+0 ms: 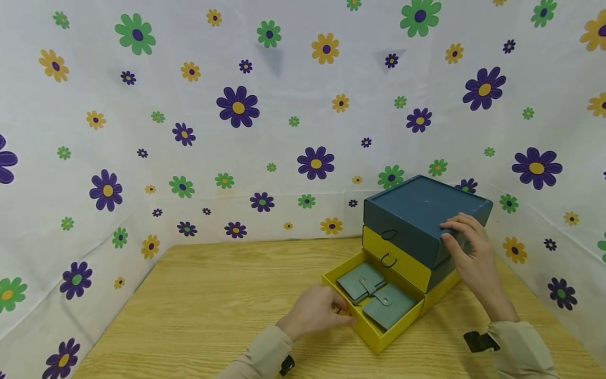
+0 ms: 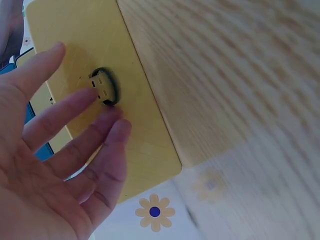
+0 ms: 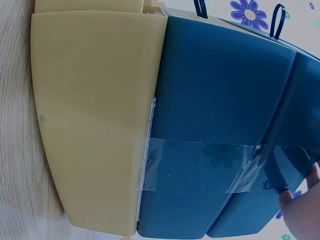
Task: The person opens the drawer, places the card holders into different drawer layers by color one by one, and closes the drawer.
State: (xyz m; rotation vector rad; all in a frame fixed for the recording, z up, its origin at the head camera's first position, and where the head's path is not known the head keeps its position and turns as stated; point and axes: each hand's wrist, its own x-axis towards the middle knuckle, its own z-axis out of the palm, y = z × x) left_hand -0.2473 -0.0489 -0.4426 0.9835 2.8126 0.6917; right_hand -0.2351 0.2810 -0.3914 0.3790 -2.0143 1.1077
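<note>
A stack of drawer boxes stands on the right of the table, its top a blue box [image 1: 421,208] over yellow-fronted ones. The lowest yellow drawer [image 1: 402,330] is pulled out. Two grey-green wallets with snap straps lie in it, a rear wallet [image 1: 357,280] and a front wallet [image 1: 392,306]. My left hand [image 1: 316,310] is at the drawer's front; in the left wrist view its loosely bent fingertips are by the dark loop pull [image 2: 114,87], thumb apart. My right hand [image 1: 473,252] rests on the top box's right edge, thumb near the front corner.
Clear tape [image 3: 200,165] runs across the boxes' sides. Dark loops [image 1: 389,260] hang on the upper drawer fronts. The wooden table [image 1: 213,295] extends to the left, and a flower-printed sheet [image 1: 284,142] surrounds it at the back and sides.
</note>
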